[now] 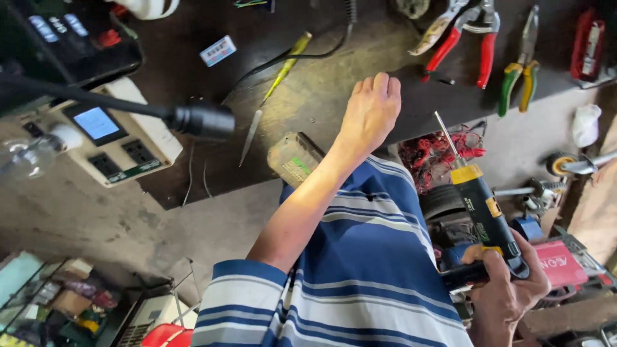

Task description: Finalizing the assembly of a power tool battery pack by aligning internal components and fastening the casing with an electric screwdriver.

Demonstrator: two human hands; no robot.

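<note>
Meanwhile, the person's left hand point(371, 110) stretches out over the dark counter point(308, 96), fingers curled loosely and holding nothing, its knuckles toward the camera. It hovers just beside a small olive-green battery pack point(294, 158) at the counter's edge, with a yellow-handled screwdriver point(273, 90) lying a little further off. Low on the right, the right hand point(508, 289) grips a black and yellow cordless screwdriver point(483, 215), its thin metal bit tilted upward. Red-handled pliers point(466, 42) and green-handled pliers point(522, 64) lie on the far counter.
</note>
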